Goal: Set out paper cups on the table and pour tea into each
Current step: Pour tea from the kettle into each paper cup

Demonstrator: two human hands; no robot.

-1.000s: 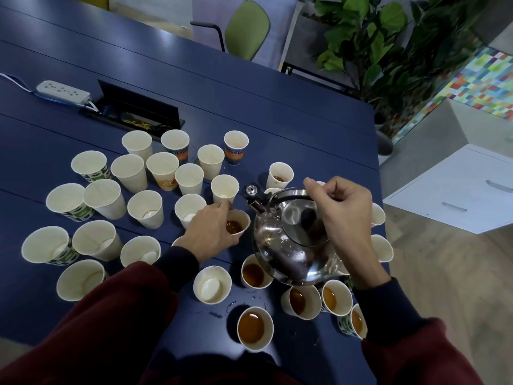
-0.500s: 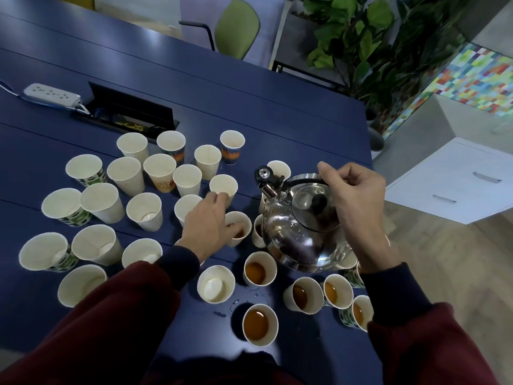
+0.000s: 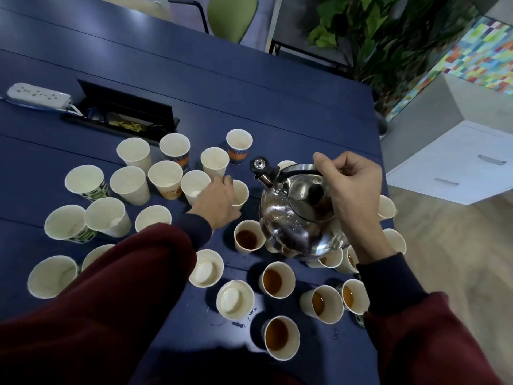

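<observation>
On the near right part of the dark blue table (image 3: 200,329) stand several white paper cups with brown tea (image 3: 280,337). Just above them the right hand (image 3: 349,187) grips the black handle of the round shiny steel kettle (image 3: 294,226), which hangs in the air. Beside its spout, the left hand (image 3: 219,201) holds one empty white paper cup (image 3: 241,191). More empty cups (image 3: 130,184) stand farther to the left.

One wide-angle view, worn on the head, faces forward and down. It sits close above the worktop (image 3: 249,87); floor (image 3: 458,259) shows right.
</observation>
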